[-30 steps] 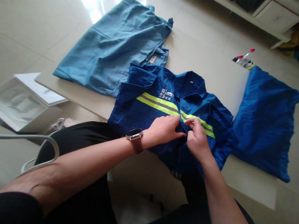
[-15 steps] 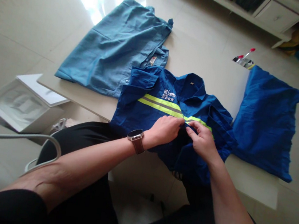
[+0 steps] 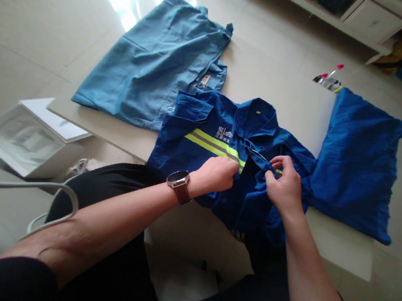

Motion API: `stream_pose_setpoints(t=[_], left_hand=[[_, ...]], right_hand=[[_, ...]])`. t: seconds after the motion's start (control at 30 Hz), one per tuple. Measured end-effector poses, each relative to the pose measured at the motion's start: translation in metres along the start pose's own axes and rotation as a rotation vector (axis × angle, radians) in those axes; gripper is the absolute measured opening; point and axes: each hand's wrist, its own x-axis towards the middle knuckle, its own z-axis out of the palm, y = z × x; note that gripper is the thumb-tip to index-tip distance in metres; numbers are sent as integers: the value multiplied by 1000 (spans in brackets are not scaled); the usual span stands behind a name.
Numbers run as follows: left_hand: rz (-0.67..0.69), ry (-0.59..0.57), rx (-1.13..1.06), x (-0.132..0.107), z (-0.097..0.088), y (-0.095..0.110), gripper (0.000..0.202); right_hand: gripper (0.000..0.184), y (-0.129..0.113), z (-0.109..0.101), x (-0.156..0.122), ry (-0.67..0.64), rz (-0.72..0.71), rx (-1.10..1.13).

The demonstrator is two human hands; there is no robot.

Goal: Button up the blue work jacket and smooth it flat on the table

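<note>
From my feed I count two bare hands, three garments and one wristwatch. The middle garment, a dark blue work shirt point(image 3: 189, 151) with a yellow-green reflective stripe point(image 3: 216, 145) across its chest, lies on a pale worktop point(image 3: 274, 101), its collar pointing away from the person and its lower part running over the near edge. Both hands are on it. The right hand point(image 3: 285, 184) has its fingers point(image 3: 277, 161) closed in a pinch on one front edge of the shirt, lifting that flap. The left hand point(image 3: 216, 174), with a brown-strapped wristwatch point(image 3: 178, 179) on its wrist, rests on the opposite front edge, its fingers curled down and closed on the cloth. The dark opening of the shirt front lies between the hands.

A light blue shirt point(image 3: 149, 60) lies beyond, touching the work shirt's shoulder. A second dark blue garment point(image 3: 357, 163) lies just to the right, spreading past the worktop's edge. Two red-capped bottles point(image 3: 327, 78) sit behind it.
</note>
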Motion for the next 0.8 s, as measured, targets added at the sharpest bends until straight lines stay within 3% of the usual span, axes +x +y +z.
stream_pose_setpoints(t=[0.1,0.23,0.37,0.47,0.63,0.73,0.8], left_hand=[[12,-39,4,-1,-2,0,24],[44,-29,-9,-2,-2,3,20],[81,10,-41,-1,0,4,17],[127,18,-82,-1,-1,5,13],[164,4,-104,-3,-8,7,8],[157,9,-86,-4,-11,8,8],[132,27,-111,-3,-10,7,18]], right_hand=[[34,4,-1,1,-57,-58,-117],[37,3,5,-2,-223,-139,-262],[28,0,16,-7,-266,-242,-235],[17,3,24,-6,-289,-227,-184],[5,8,24,3,-208,-108,-140],[22,3,20,7,-153,-58,-103],[31,-2,18,8,-126,-43,-37]])
